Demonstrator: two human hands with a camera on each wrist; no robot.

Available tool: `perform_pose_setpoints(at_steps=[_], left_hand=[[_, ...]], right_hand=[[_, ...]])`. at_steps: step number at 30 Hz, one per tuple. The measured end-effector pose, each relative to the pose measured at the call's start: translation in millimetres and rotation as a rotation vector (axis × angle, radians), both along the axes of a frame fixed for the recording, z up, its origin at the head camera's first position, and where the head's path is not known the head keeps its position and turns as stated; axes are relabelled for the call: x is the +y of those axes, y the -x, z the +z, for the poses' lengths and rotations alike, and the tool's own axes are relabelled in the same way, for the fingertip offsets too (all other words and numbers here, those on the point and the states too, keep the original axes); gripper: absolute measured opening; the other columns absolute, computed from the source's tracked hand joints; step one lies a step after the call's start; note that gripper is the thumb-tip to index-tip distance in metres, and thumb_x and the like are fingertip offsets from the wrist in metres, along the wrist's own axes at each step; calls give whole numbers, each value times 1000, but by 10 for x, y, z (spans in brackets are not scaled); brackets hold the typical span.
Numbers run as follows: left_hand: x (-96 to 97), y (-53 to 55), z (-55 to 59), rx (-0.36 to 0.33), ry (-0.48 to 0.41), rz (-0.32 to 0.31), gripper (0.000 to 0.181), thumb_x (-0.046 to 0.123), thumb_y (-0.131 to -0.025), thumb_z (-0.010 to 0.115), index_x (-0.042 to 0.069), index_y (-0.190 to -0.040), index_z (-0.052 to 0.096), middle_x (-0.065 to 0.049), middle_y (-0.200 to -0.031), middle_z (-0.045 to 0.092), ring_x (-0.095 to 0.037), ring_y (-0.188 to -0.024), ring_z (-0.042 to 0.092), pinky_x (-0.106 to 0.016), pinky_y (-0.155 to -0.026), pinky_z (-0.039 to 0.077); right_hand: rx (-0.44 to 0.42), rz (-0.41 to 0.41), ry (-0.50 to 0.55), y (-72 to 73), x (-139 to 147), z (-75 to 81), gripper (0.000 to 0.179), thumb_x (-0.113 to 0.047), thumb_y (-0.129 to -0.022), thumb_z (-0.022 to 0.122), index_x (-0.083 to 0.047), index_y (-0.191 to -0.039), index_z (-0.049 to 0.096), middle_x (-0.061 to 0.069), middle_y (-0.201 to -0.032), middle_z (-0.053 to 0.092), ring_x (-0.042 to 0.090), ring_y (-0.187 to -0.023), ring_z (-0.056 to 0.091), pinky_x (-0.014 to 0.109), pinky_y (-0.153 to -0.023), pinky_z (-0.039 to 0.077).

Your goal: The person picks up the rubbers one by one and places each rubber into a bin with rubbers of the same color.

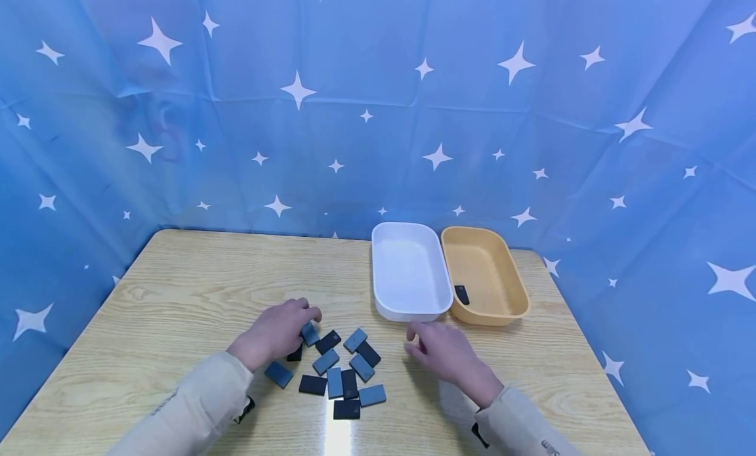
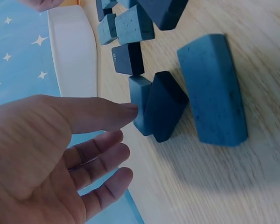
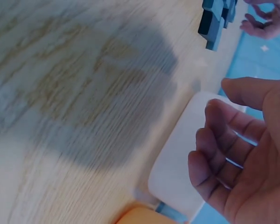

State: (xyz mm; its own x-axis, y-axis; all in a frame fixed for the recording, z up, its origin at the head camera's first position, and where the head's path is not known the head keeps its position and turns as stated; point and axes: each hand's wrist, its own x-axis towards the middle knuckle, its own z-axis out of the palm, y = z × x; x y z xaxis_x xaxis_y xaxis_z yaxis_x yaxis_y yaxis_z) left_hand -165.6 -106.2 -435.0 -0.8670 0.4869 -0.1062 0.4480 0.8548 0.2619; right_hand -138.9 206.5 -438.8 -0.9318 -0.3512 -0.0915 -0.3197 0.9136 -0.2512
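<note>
My left hand [image 1: 277,331] reaches over the left side of a group of small blue and black blocks. In the left wrist view its thumb is stretched out, the thumb tip overlapping the edge of a blue block [image 2: 139,100]. A black block [image 2: 165,107] leans close against that one, and a larger-looking blue block [image 2: 213,91] lies nearer the camera. The other fingers are loosely bent and apart from the blocks. My right hand [image 1: 445,354] hovers in front of the white bin [image 1: 413,315], fingers relaxed and nothing in them.
An orange bin [image 1: 490,318] stands right of the white one, with a black block [image 1: 462,294] inside. Several more blocks, such as a black one [image 1: 346,409] and a blue one [image 1: 372,395], lie mid-table. A blue starred curtain [image 1: 354,134] hangs behind the wooden table [image 1: 195,279].
</note>
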Motion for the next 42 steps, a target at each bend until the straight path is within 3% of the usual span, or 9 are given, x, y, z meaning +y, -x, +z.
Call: perform_pose_setpoints(at_steps=[10, 18, 32, 42], left_hand=[[33, 33, -100, 29, 75, -29, 38, -8, -84, 64, 20, -108, 66, -3, -108, 59, -19, -93, 53, -36, -69, 47], [40, 16, -117, 45, 70, -39, 32, -7, -80, 68, 20, -97, 68, 2, -97, 59, -16, -85, 53, -36, -70, 48], [64, 25, -70, -22, 61, -35, 31, -6, -79, 68, 17, -100, 69, -2, -101, 58, -17, -81, 52, -37, -69, 48], [122, 46, -160, -41, 64, -17, 26, -3, -80, 69, 17, -97, 66, -3, -104, 54, -21, -88, 50, -39, -68, 47]], right_hand=[[1, 9, 15, -7, -3, -19, 11, -26, -89, 68, -17, -93, 63, -11, -63, 49, 5, -55, 43, 24, -52, 35], [22, 36, 30, -40, -4, -55, 12, -25, -89, 68, -16, -94, 63, -11, -62, 48, 4, -55, 42, 24, -52, 34], [-14, 27, 37, -26, -10, -78, 12, -26, -90, 68, -16, -91, 61, -11, -60, 47, 5, -53, 42, 24, -50, 33], [-19, 28, 39, -29, -6, -100, 11, -27, -90, 68, -17, -92, 62, -11, -61, 48, 5, -54, 42, 24, -51, 34]])
